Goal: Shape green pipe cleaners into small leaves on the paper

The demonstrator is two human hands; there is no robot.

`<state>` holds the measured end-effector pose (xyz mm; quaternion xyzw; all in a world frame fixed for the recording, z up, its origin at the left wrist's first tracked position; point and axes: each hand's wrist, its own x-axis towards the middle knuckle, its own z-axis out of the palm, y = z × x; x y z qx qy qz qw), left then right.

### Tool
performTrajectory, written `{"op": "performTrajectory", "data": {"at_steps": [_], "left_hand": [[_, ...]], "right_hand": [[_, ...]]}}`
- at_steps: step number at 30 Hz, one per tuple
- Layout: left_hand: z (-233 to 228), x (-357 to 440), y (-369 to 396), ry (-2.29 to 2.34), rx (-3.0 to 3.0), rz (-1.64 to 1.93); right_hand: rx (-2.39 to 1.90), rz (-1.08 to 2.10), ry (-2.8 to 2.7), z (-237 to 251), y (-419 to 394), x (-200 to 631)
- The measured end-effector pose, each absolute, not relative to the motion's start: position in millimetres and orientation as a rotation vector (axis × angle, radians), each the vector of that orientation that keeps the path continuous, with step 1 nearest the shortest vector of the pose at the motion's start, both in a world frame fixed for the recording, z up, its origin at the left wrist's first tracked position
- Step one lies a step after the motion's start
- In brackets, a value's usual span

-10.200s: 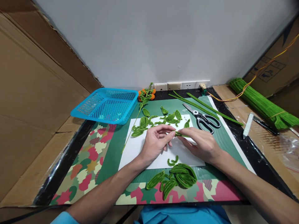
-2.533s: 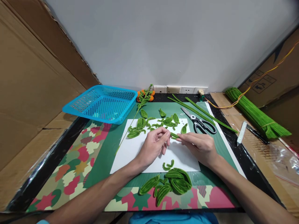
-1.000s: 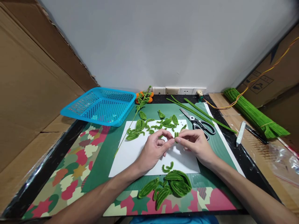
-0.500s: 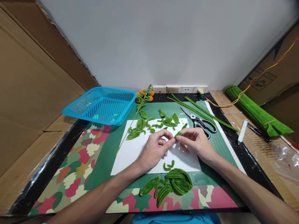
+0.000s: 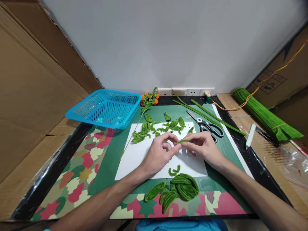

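Over a white sheet of paper (image 5: 134, 160), my left hand (image 5: 160, 153) and my right hand (image 5: 204, 148) meet fingertip to fingertip. Between them they pinch a short green pipe-cleaner piece (image 5: 183, 141), folded into a narrow leaf shape. Small green pipe-cleaner leaves (image 5: 166, 126) lie scattered along the paper's far edge. A pile of bigger green leaves (image 5: 176, 190) lies near me, just off the paper's front edge, with a small curled piece (image 5: 173, 171) on the paper behind it.
Scissors (image 5: 205, 125) and long green pipe-cleaner stems (image 5: 211, 118) lie right of the paper. A blue mesh basket (image 5: 106, 108) stands at the back left, a stem with orange flowers (image 5: 149, 99) beside it. A green pipe-cleaner bundle (image 5: 264, 115) lies far right. Cardboard walls flank the table.
Both hands stay together over the paper; the piece between the fingertips has gone from a bent, upright stub to a flatter, level leaf shape. The camera view has shifted slightly.
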<state>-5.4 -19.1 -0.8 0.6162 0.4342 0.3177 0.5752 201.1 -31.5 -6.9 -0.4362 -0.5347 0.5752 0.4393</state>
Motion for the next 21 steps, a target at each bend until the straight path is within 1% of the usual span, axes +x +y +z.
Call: {"op": "performTrajectory", "data": {"at_steps": [7, 13, 21], "left_hand": [[-3.3, -4.6, -19.5, 1.017, 1.442, 0.833], [-3.5, -5.0, -17.9, 1.026, 1.452, 0.819], [1.0, -4.6, -18.5, 1.004, 1.379, 0.831]], "right_hand": [[-1.055, 1.473, -1.374, -9.1, -31.3, 201.3], [-1.07, 1.458, -1.443, -11.6, -31.6, 201.8], [-1.127, 1.298, -1.51, -4.8, -36.3, 198.1]]}}
